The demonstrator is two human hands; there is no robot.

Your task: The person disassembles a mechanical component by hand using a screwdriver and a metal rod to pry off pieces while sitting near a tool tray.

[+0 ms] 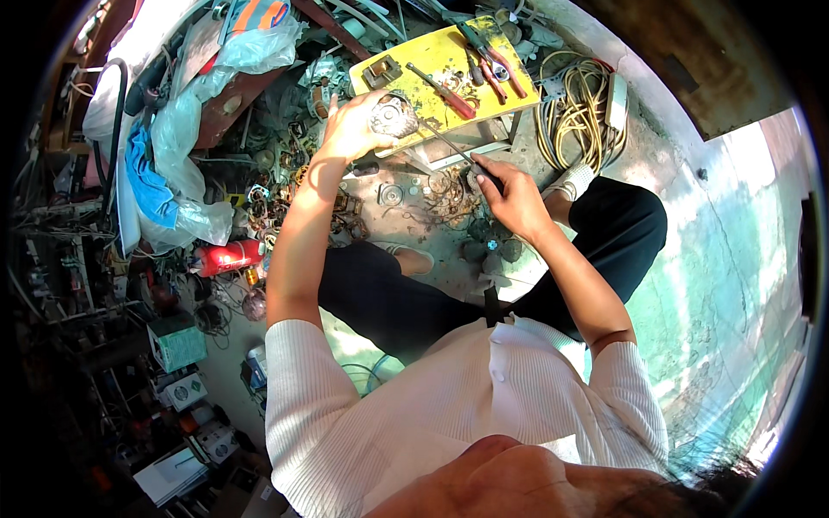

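My left hand [349,126] is closed around a round, silvery metal part [395,118], which looks like a small motor housing, at the near left edge of a yellow-topped bench [390,76]. In my right hand [515,198] is a long, thin screwdriver [452,145] with a dark handle. Its shaft slants up and left, and the tip ends close to the metal part; whether they touch I cannot tell. On the yellow top lie a red-handled screwdriver [443,91], red-handled pliers [493,76] and a squarish metal piece [381,72].
A coiled yellowish cable [567,121] lies right of the bench. Loose motor parts and wire scraps [445,192] cover the ground below it. Plastic bags [184,147], a blue cloth [150,177] and a red cylinder [228,257] are at the left. A wall [643,52] rises at far right.
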